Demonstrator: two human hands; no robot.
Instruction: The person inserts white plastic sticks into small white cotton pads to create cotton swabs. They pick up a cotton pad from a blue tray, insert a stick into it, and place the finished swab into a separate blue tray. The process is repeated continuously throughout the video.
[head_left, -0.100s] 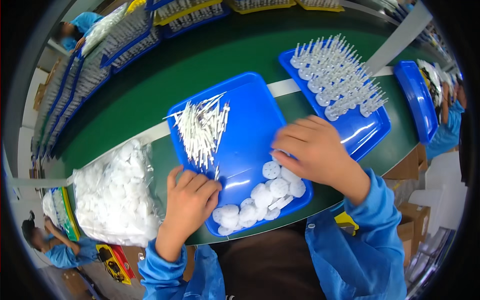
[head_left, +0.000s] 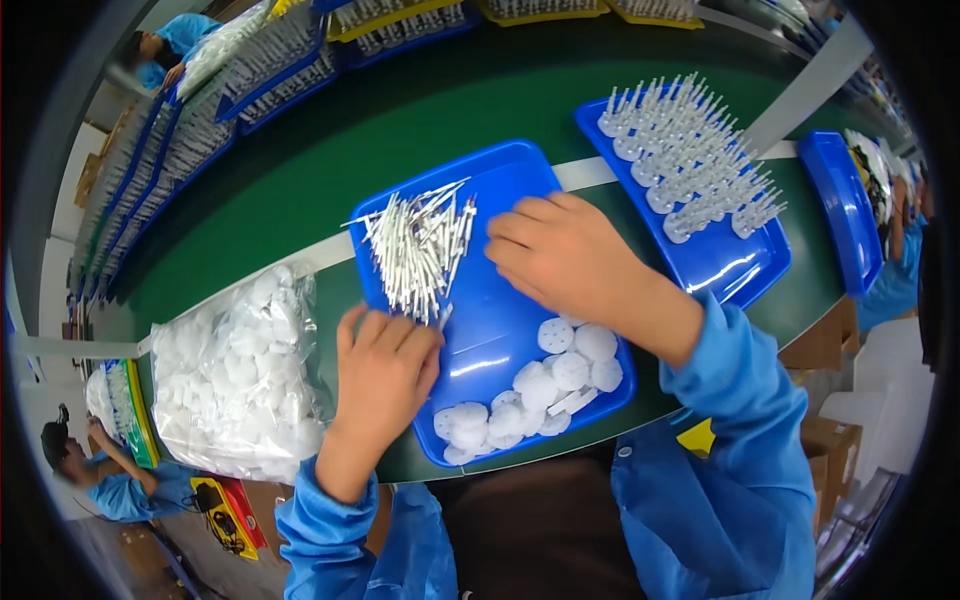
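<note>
A blue tray (head_left: 500,330) lies before me. Thin white sticks (head_left: 415,245) are heaped at its far left, and white perforated discs (head_left: 570,372) are piled along its near side. My left hand (head_left: 385,365) is at the tray's left edge, just nearer than the sticks. Its fingers are bent, and one short white stick (head_left: 445,316) shows at their tips. Over the middle of the tray hovers my right hand (head_left: 570,255), closed and pointing left toward the heap. Its fingertips are turned down, so what they hold, if anything, is hidden.
A clear bag of white discs (head_left: 235,385) lies to the left. At the right, a second blue tray (head_left: 735,275) carries upright clear stemmed pieces (head_left: 695,160). Another blue tray (head_left: 845,210) stands beyond it. Stacked trays (head_left: 165,170) line the far left; co-workers in blue sit around the green table.
My right hand has moved left, from above the discs toward the stick heap. My left hand has shifted slightly away from me, and the short stick at its fingertips has moved with it.
</note>
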